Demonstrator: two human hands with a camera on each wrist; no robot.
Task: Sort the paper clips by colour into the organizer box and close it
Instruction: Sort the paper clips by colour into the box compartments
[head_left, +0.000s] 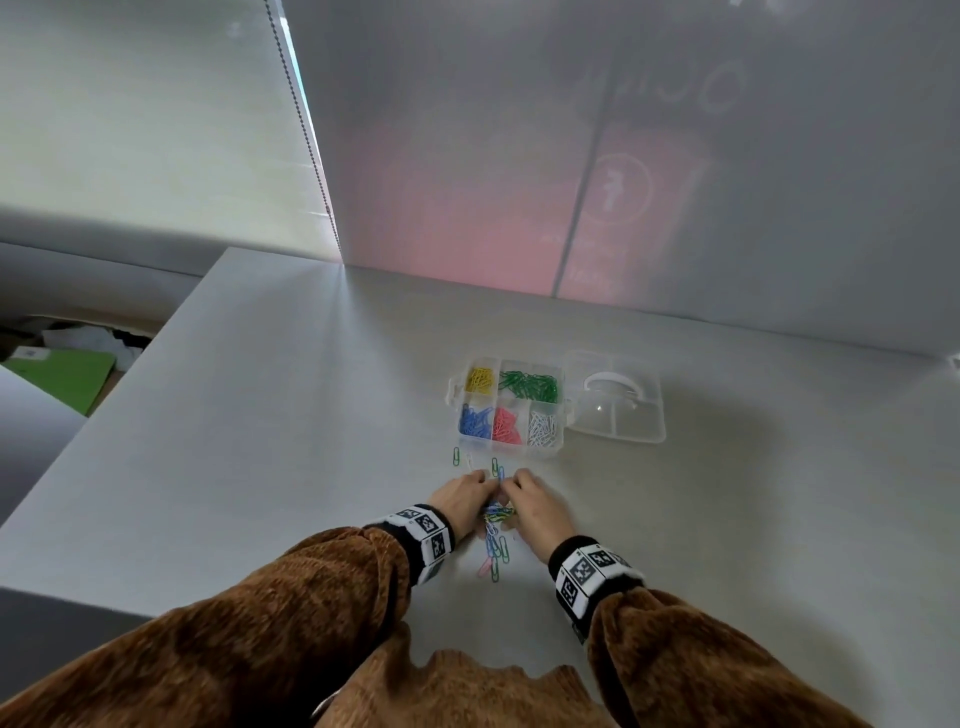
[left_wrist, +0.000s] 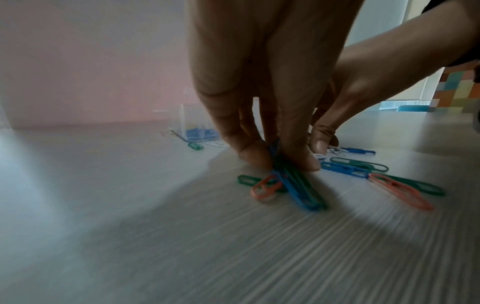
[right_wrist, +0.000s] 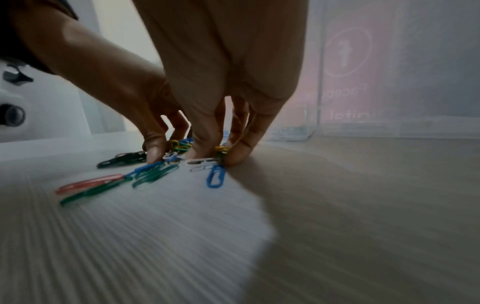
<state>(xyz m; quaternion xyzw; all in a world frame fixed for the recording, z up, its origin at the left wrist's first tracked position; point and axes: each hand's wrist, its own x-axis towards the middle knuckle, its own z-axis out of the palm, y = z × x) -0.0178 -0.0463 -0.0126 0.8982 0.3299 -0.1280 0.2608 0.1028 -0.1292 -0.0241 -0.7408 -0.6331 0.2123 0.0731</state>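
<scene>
The clear organizer box (head_left: 560, 415) lies open on the table, its lid (head_left: 618, 400) folded out to the right. Its compartments hold yellow (head_left: 479, 379), green (head_left: 530, 385), blue (head_left: 475, 420), pink (head_left: 505, 425) and white (head_left: 542, 428) clips. A loose mixed pile of clips (head_left: 496, 543) lies in front of the box. Both hands reach down into it, fingertips on the table. My left hand (left_wrist: 276, 162) pinches blue and green clips (left_wrist: 298, 189) between thumb and finger. My right hand (right_wrist: 221, 154) has its thumb and fingers closed round yellow and green clips (right_wrist: 222, 148).
A few stray clips (head_left: 456, 457) lie between the pile and the box. The grey table (head_left: 260, 415) ends in an edge at the left. A frosted wall panel (head_left: 571, 182) stands behind the box. Brown sleeves (head_left: 311, 597) cover both forearms.
</scene>
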